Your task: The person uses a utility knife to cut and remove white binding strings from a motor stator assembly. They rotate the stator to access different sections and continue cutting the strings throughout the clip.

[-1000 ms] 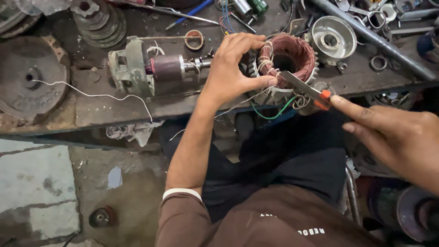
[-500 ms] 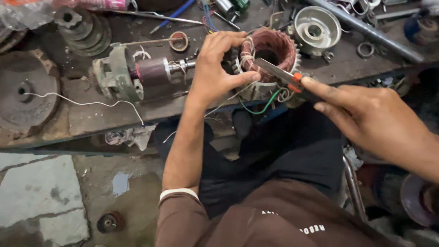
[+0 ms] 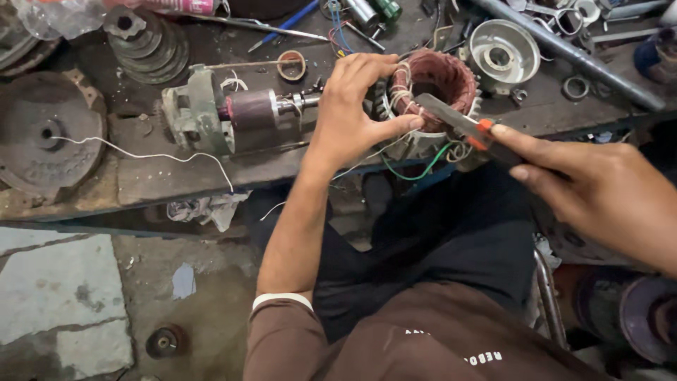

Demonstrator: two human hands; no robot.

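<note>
- Stator (image 3: 437, 77) with copper-coloured windings sits at the near edge of the tabletop (image 3: 141, 176), right of centre in the view.
- Left hand (image 3: 349, 113) is wrapped on the stator's left side, fingers curled over the far rim and the thumb pressed against the near winding bundle, so it's clamped on the stator.
- Right hand (image 3: 599, 190) comes in from the right, closed around a knife (image 3: 458, 123) with an orange bit by the handle. The blade tip rests on the windings right next to the left thumb.
- So the stator is basically under the left palm, and just left of and past the right hand's fingertips.
- White and green wires (image 3: 416, 169) hang off the stator's near side over the tabletop edge.
- Left of the left hand lies a rotor (image 3: 233, 116) with its shaft pointing at the stator, close but hard to tell if touching.
- Far left there's a stepped pulley (image 3: 144, 42) and a big rusty disc (image 3: 49, 134).
- Behind the stator on the right sits a round metal end cover (image 3: 502, 53).
</note>
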